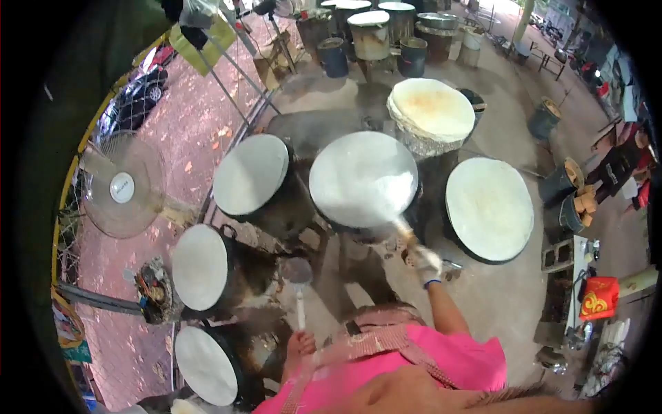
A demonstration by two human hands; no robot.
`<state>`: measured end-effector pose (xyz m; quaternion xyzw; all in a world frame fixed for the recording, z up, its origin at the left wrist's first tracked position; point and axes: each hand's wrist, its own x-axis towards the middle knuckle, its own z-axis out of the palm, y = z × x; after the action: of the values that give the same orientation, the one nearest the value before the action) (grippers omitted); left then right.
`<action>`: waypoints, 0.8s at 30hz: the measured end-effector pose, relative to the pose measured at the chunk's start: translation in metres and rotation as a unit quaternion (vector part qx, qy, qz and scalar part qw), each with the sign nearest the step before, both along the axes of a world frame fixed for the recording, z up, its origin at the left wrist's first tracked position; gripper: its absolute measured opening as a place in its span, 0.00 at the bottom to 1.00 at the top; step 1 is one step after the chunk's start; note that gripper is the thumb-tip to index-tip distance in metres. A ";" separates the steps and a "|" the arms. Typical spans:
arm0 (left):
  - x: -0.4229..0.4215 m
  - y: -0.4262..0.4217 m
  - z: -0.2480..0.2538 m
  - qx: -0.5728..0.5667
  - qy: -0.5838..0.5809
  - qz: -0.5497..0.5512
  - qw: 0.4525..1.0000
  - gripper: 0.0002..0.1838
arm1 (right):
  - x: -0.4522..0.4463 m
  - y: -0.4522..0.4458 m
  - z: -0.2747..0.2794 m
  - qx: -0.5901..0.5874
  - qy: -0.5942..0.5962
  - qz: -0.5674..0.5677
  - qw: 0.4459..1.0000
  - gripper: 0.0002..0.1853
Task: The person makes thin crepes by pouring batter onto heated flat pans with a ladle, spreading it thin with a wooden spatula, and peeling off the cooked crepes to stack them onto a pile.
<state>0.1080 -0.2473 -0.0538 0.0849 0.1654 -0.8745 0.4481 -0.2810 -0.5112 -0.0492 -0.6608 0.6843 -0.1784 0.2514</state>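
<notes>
My left hand (301, 343) is closed round the white handle of a ladle (297, 271) with a dark round head, held low in front of my body. My right hand (424, 263), in a white work glove, grips a blurred tool with a brownish handle (405, 233). That tool's pale far end reaches the near edge of the middle griddle (358, 172), whose round surface looks whitish and shiny. To the right stands another round griddle covered by a thin pale sheet (491, 207). A further white-topped griddle (252, 174) is at the left.
Two more white-topped griddles (200, 268) (206, 366) line the left side. Beyond the middle one, a stack of thin round sheets (432, 107) rests on a foil-wrapped stand. A fan (123, 186) stands far left; buckets (562, 181) and a red bag (598, 298) are at right.
</notes>
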 end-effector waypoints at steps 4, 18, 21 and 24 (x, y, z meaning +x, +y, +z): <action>-0.020 -0.014 0.007 0.083 0.055 0.010 0.995 0.17 | -0.007 -0.086 0.008 -0.138 -0.045 -0.085 0.986 0.22; -0.072 -0.013 0.039 0.111 -0.206 0.031 0.972 0.16 | -0.012 -0.219 0.041 -0.071 -0.212 -0.058 0.973 0.18; -0.044 0.003 -0.024 0.061 -0.207 0.033 0.976 0.16 | 0.002 -0.184 -0.051 -0.143 -0.112 0.051 0.982 0.11; -0.049 -0.006 0.010 0.049 -0.469 0.006 0.882 0.16 | 0.051 -0.116 -0.040 -0.091 -0.231 -0.002 0.969 0.12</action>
<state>0.0591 -0.2530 -0.0436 0.5057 -0.0211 -0.7206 0.4739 -0.2304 -0.6272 -0.0891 -0.6203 0.5903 -0.3881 0.3408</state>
